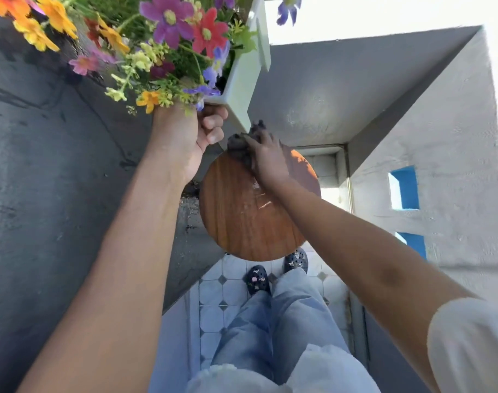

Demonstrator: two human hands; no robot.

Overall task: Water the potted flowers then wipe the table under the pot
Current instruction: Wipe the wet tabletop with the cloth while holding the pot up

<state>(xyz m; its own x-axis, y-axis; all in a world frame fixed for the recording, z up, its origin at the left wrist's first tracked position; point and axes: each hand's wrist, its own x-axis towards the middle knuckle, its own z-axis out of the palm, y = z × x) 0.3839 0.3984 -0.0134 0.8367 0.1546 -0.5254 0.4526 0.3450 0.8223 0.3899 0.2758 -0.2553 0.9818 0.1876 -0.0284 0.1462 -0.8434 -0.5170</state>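
A white pot [243,80] full of coloured flowers [168,32] is held up, clear of the round wooden table [242,211], by the left hand [191,137]. That hand is closed around the pot's lower corner, with the fingers curled under its edge. The pot is tilted, and the flowers spill out towards the upper left.

Below the raised pot, a dark cloth [240,148] is pressed onto the far edge of the table by the right hand [266,157]. The hand is laid nearly flat over the cloth, fingers spread, with part of the cloth bunched up beyond the fingertips. Faint wet streaks can be seen on the tabletop nearer the middle.

The table is set close beside a dark grey wall [43,165] on the left, and a pale rough wall [440,137] is seen on the right. Black shoes [259,279] and light blue trousers [284,313] are seen on a tiled floor [213,302] beneath.
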